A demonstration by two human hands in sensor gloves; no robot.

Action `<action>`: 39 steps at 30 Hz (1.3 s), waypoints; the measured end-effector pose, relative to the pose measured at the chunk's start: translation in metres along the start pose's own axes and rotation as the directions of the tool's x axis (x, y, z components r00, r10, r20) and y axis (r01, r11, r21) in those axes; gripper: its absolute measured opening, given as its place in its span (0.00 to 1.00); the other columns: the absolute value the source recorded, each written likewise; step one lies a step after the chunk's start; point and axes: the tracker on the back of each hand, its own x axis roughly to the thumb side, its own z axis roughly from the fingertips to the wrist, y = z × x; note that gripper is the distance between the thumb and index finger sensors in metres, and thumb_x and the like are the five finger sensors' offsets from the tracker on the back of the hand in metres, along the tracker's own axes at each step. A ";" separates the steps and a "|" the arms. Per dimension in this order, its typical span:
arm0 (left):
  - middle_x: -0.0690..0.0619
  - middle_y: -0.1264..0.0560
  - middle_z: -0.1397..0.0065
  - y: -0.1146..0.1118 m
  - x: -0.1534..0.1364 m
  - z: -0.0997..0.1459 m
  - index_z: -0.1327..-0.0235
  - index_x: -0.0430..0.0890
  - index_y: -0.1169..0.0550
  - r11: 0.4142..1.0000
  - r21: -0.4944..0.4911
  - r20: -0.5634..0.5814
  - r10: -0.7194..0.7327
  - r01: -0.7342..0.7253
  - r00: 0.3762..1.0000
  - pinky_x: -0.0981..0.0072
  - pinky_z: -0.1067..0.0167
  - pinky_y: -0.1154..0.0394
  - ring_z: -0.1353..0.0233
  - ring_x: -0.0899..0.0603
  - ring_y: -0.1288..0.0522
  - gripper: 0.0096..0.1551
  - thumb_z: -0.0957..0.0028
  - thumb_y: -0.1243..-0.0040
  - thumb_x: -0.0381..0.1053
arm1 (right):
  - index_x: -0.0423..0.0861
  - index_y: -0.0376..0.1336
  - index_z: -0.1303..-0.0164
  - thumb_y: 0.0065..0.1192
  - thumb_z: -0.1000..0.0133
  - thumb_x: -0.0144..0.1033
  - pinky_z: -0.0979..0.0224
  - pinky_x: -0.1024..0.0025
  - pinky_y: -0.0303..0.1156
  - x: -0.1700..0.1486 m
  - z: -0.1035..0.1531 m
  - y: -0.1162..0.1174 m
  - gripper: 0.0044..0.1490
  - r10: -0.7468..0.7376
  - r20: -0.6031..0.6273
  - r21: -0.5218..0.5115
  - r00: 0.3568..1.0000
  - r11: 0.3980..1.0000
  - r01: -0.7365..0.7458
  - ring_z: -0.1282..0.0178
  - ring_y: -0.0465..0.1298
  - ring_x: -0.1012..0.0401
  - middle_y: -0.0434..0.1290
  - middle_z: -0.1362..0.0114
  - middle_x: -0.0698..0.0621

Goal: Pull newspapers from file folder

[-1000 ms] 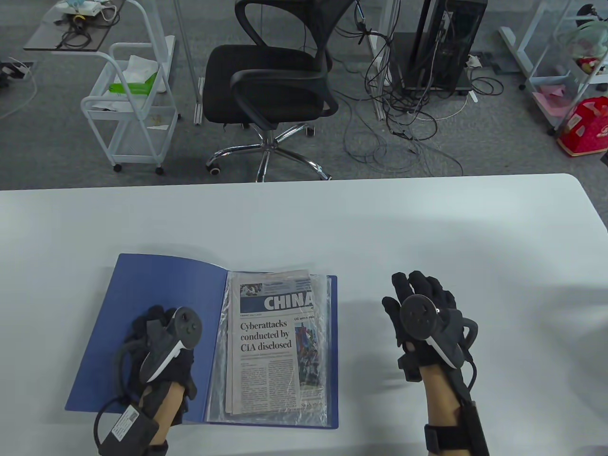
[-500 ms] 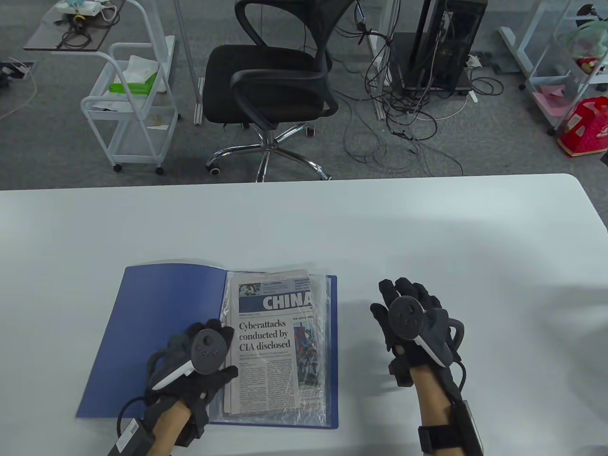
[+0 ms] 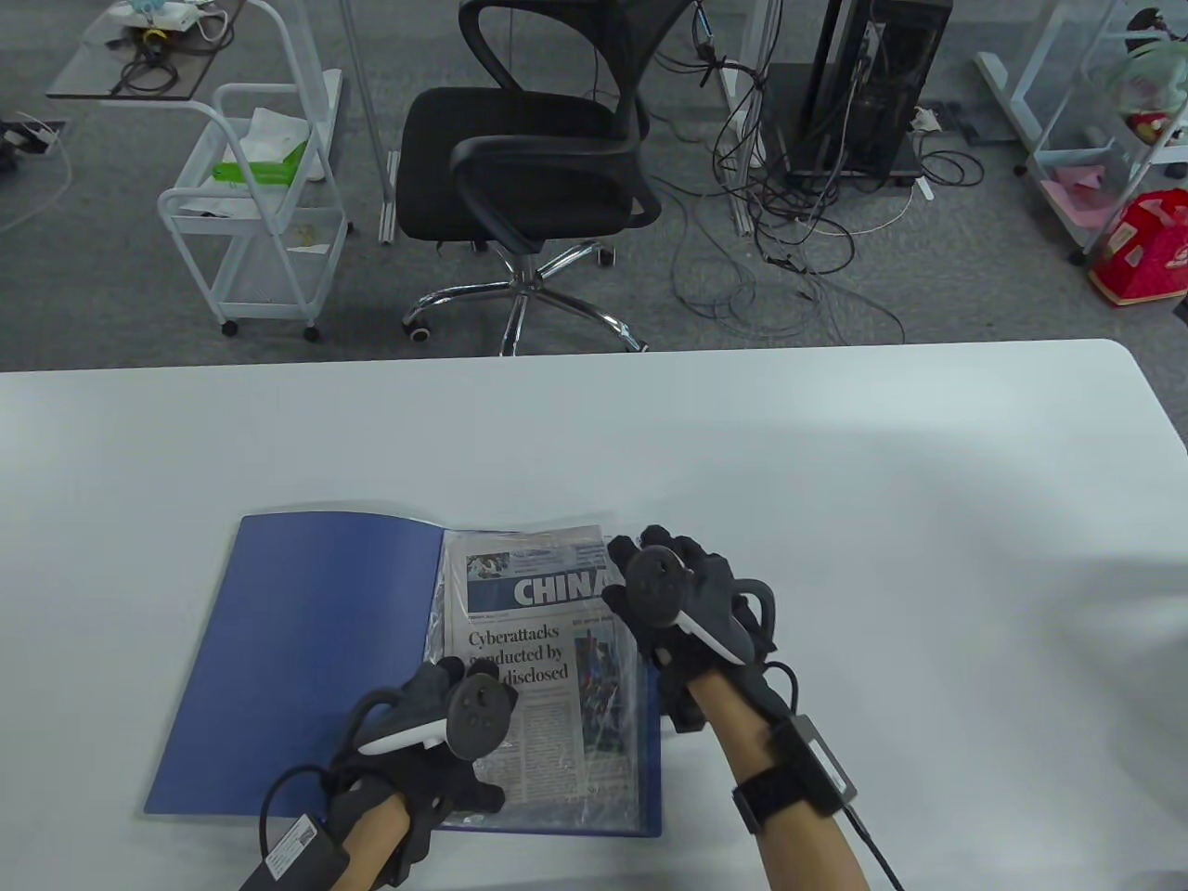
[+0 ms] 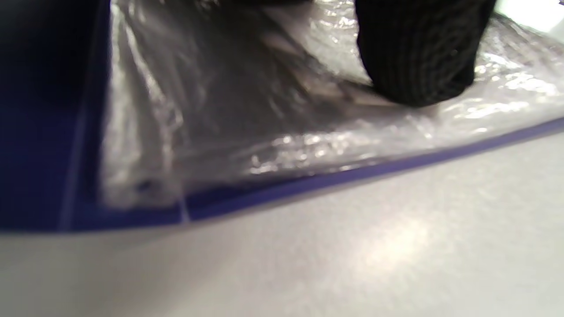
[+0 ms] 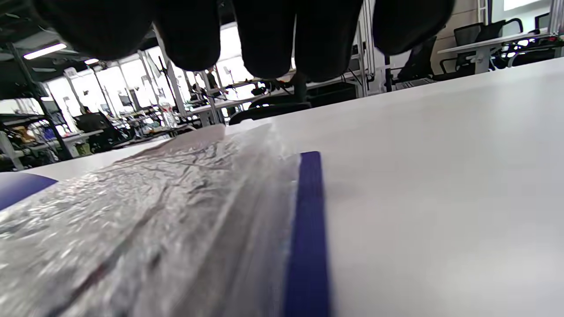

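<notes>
At the near edge of the worktop (image 3: 835, 445), the left hand (image 3: 436, 733) rests on the lower part of the clear sleeve (image 3: 631, 733) holding the newspaper (image 3: 529, 603); 1 gloved fingertip presses the plastic, its grip cannot be told. The blue file folder (image 3: 316, 650) lies open and flat. Farther in, the right hand (image 3: 682, 603) hovers at the sleeve's right edge, fingers (image 5: 269, 35) hanging loosely spread, holding nothing.

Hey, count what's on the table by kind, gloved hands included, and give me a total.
Blue file folder: 1
Newspaper: 1
Clear plastic sleeve: 1
Gloved hands, left hand and right hand: 2
Total: 5
</notes>
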 end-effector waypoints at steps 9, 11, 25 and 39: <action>0.42 0.65 0.17 -0.001 -0.002 0.001 0.19 0.46 0.54 0.999 -0.020 0.014 0.027 -0.026 1.000 0.29 0.30 0.57 0.21 0.24 0.65 0.59 0.55 0.37 0.63 | 0.59 0.67 0.37 0.67 0.55 0.46 0.33 0.47 0.73 0.037 -0.070 0.023 0.33 0.112 -0.092 0.041 0.990 0.993 -0.108 0.37 0.80 0.53 0.76 0.32 0.53; 0.42 0.66 0.17 -0.001 -0.002 0.001 0.19 0.46 0.54 0.999 -0.023 0.014 0.028 -0.028 0.999 0.29 0.30 0.57 0.21 0.24 0.65 0.59 0.54 0.37 0.63 | 0.60 0.73 0.48 0.70 0.56 0.43 0.35 0.48 0.74 0.039 -0.075 0.021 0.24 0.105 -0.095 0.024 0.990 0.994 -0.103 0.43 0.81 0.55 0.78 0.39 0.56; 0.41 0.67 0.18 -0.002 -0.003 0.001 0.21 0.47 0.59 0.999 -0.021 0.010 0.049 -0.049 0.999 0.29 0.31 0.58 0.23 0.23 0.65 0.61 0.53 0.38 0.63 | 0.62 0.73 0.47 0.74 0.58 0.43 0.45 0.53 0.79 0.040 -0.092 0.004 0.26 0.139 -0.095 0.057 0.986 0.989 -0.134 0.53 0.84 0.59 0.79 0.42 0.57; 0.42 0.68 0.19 -0.003 -0.004 0.000 0.20 0.48 0.57 0.998 -0.031 0.001 0.060 -0.060 0.998 0.29 0.32 0.59 0.24 0.23 0.66 0.58 0.53 0.39 0.63 | 0.66 0.71 0.49 0.69 0.55 0.44 0.43 0.56 0.81 0.041 -0.102 -0.065 0.22 -0.063 -0.158 -0.372 0.985 0.928 -0.001 0.46 0.86 0.61 0.82 0.41 0.61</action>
